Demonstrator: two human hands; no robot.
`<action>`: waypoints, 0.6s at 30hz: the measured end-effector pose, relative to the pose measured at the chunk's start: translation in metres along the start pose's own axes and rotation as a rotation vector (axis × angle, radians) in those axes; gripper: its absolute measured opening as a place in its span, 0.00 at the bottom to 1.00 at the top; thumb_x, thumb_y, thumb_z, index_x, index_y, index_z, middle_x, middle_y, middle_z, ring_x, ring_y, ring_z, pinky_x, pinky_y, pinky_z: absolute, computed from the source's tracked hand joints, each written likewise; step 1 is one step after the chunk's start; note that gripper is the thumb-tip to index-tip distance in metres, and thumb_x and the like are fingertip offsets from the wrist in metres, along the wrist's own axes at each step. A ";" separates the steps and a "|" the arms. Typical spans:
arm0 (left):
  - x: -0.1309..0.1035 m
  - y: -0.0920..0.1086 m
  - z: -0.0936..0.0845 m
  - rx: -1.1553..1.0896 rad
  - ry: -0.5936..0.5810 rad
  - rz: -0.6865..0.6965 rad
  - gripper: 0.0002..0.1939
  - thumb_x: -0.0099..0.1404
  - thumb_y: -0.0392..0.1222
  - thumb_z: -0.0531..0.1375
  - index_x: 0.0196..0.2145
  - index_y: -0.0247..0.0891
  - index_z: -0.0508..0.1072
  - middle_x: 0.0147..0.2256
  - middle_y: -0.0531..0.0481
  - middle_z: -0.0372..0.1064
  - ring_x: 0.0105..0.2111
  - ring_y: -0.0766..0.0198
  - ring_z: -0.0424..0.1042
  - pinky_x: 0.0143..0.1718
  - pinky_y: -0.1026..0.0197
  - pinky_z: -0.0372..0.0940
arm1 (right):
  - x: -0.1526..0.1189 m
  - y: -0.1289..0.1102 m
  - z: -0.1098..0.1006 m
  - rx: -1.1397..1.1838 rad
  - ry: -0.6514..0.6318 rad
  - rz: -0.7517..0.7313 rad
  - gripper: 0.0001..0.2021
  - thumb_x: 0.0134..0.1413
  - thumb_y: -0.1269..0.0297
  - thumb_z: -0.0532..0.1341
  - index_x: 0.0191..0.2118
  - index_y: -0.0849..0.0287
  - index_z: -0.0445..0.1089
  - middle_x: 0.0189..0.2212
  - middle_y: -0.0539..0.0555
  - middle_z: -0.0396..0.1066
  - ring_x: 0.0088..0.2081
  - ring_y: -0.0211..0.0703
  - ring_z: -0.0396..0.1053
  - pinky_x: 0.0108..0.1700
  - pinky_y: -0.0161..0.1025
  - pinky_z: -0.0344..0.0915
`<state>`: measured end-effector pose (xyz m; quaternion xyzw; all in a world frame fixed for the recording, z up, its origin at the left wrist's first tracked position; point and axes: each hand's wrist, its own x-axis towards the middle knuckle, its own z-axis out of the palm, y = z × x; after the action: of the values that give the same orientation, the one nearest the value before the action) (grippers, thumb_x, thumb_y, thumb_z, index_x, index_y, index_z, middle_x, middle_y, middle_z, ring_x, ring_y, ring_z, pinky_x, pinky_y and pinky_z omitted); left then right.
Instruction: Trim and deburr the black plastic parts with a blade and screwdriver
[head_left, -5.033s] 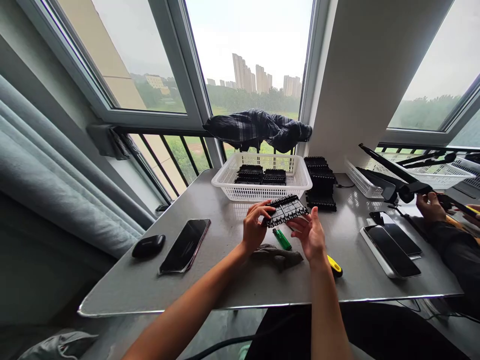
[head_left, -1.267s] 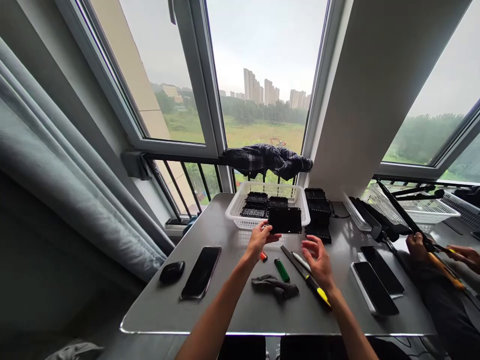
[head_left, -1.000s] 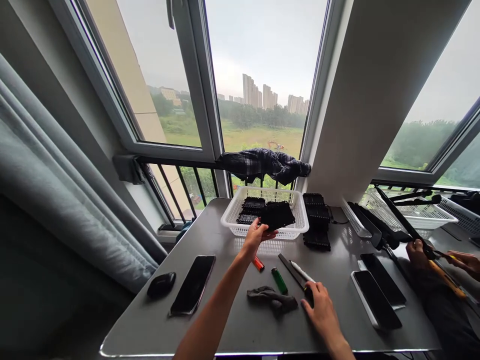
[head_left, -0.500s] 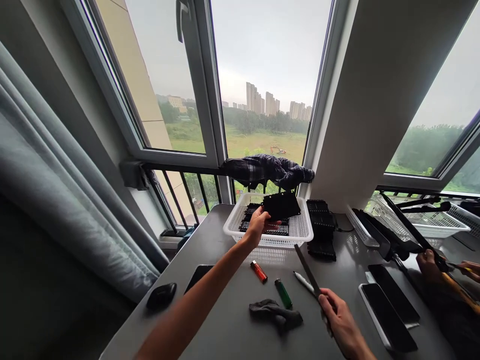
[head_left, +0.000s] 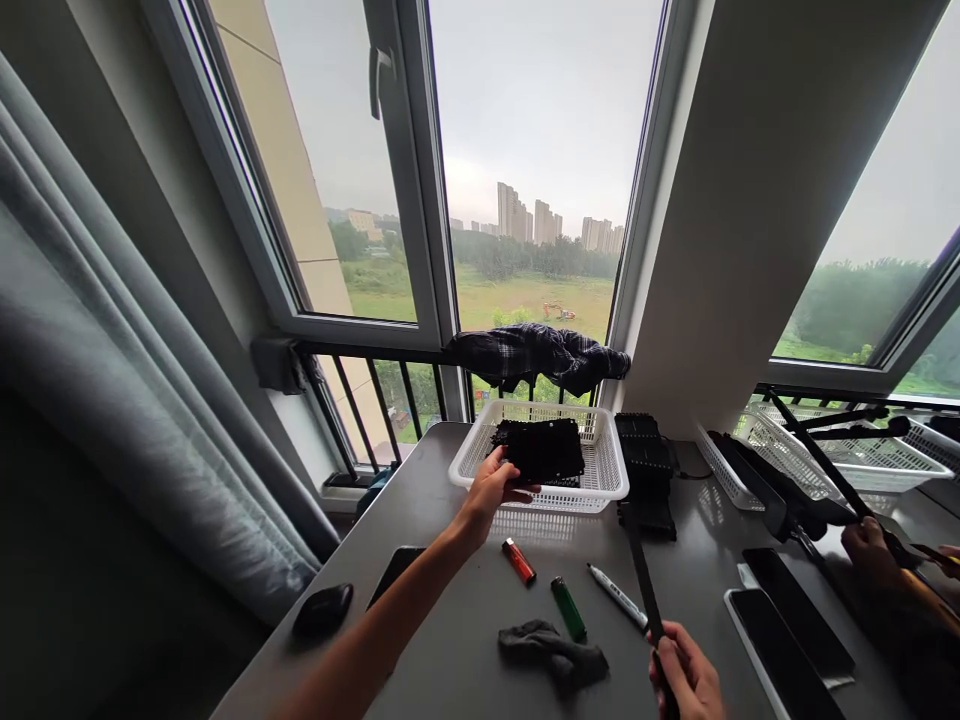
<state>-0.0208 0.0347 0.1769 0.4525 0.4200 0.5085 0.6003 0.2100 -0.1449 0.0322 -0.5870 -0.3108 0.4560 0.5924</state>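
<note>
My left hand point(head_left: 495, 490) pinches the near left edge of a flat black plate point(head_left: 544, 450) with small holes along its borders. The plate is over the white plastic basket point(head_left: 613, 470), where more black pieces show at its edges; whether it touches them I cannot tell. Low on the right, my right hand point(head_left: 684, 672) is closed round a long flat dark bar point(head_left: 641, 570), its far end pointing up toward the stack of black ribbed parts point(head_left: 641, 460) beside the basket. A white marker point(head_left: 616, 595) lies just left of the bar.
On the table lie a red lighter point(head_left: 519, 562), a green lighter point(head_left: 568, 608), a grey cloth point(head_left: 551, 650) and a black mouse point(head_left: 322, 610). Phones point(head_left: 787, 650) lie at right. Another person's hand point(head_left: 870, 550) works beyond them, near white baskets point(head_left: 877, 460).
My left hand has moved the black plate left and down over the basket, and it lies flatter now. My right hand has shifted slightly right and down with the bar, turning it more upright in view.
</note>
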 end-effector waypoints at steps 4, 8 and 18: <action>0.010 -0.006 0.020 -0.064 -0.007 0.023 0.20 0.51 0.36 0.56 0.44 0.37 0.65 0.31 0.52 0.70 0.23 0.63 0.75 0.22 0.63 0.69 | 0.030 -0.049 0.012 -0.041 -0.141 -0.167 0.24 0.51 0.39 0.61 0.34 0.58 0.68 0.22 0.48 0.63 0.20 0.34 0.57 0.20 0.32 0.55; 0.022 -0.014 0.041 -0.127 -0.014 0.072 0.20 0.51 0.37 0.57 0.44 0.38 0.65 0.32 0.51 0.72 0.26 0.61 0.76 0.23 0.63 0.68 | 0.067 -0.106 0.033 -0.103 -0.226 -0.362 0.20 0.56 0.43 0.58 0.35 0.58 0.68 0.24 0.49 0.64 0.23 0.37 0.59 0.25 0.34 0.60; 0.048 -0.026 0.050 -0.104 0.073 0.234 0.18 0.53 0.43 0.59 0.43 0.37 0.66 0.34 0.49 0.73 0.30 0.60 0.74 0.22 0.64 0.68 | 0.131 -0.135 0.055 -0.197 -0.247 -0.362 0.23 0.53 0.39 0.58 0.30 0.57 0.64 0.17 0.46 0.60 0.17 0.33 0.54 0.18 0.31 0.51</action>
<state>0.0391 0.0741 0.1619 0.4475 0.3590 0.6124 0.5439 0.2358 0.0107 0.1492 -0.5165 -0.5240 0.3779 0.5620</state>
